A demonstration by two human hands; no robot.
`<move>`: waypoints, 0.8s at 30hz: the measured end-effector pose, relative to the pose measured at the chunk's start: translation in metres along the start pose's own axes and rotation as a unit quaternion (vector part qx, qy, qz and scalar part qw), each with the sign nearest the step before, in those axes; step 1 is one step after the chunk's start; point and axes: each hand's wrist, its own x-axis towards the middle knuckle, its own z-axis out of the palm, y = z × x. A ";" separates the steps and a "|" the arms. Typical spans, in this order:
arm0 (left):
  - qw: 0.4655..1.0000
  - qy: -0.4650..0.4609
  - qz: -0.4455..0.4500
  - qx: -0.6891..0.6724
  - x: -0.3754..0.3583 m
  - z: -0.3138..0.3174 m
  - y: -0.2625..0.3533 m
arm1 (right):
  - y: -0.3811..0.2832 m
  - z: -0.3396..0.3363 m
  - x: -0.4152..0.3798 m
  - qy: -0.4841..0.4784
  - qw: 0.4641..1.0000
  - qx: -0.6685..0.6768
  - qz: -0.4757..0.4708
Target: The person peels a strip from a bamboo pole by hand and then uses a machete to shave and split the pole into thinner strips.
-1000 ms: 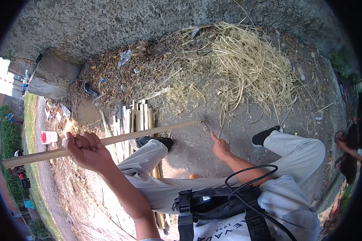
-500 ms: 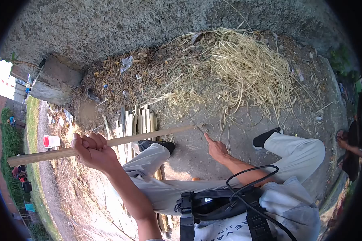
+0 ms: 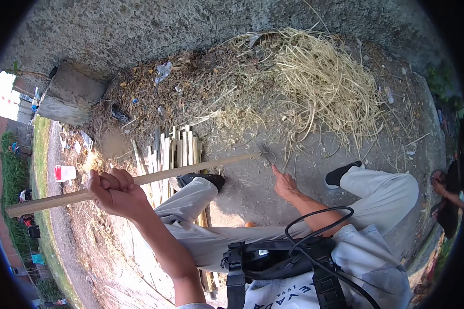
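Observation:
My left hand (image 3: 117, 192) is wrapped round a long, flat pale wooden strip (image 3: 191, 168), gripping it near its left end. The strip slants across my lap, and its far tip lies in front of my right hand (image 3: 286, 184). The right fingers are curled, with the index finger stretched toward the strip's tip. A thin dark blade (image 3: 265, 154), blurred, shows between that finger and the strip's end; its handle is hidden in the hand.
A heap of pale shavings (image 3: 327, 82) lies beyond my feet. Cut strips (image 3: 179, 149) are piled beside my left shoe (image 3: 211, 181). A rough wall (image 3: 191, 31), a concrete block (image 3: 72, 95) and a red-lidded bucket (image 3: 65, 173) stand around. Another person's hand (image 3: 439, 178) shows at right.
The strip's far tip has shifted slightly right and away from me. My right hand has moved a little the same way. My left hand keeps its grip.

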 end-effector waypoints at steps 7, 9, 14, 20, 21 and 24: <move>0.999 0.035 -0.011 0.022 0.005 -0.005 0.000 | -0.031 0.004 -0.018 0.026 0.998 0.021 -0.062; 0.999 0.032 -0.004 0.015 0.006 -0.003 -0.001 | -0.016 -0.002 -0.008 -0.009 1.000 -0.015 0.003; 0.999 0.034 -0.011 0.016 0.004 0.002 -0.002 | -0.036 -0.015 -0.019 0.017 0.999 0.015 -0.023; 1.000 0.011 -0.008 0.013 0.004 -0.006 0.000 | -0.006 0.005 -0.010 -0.009 1.000 -0.025 0.005; 1.000 0.019 -0.001 0.024 0.002 -0.002 0.000 | 0.007 0.010 -0.002 -0.020 0.997 -0.059 0.040; 1.000 0.024 -0.010 0.014 0.004 0.000 -0.001 | 0.007 0.018 -0.008 0.008 0.999 -0.020 0.039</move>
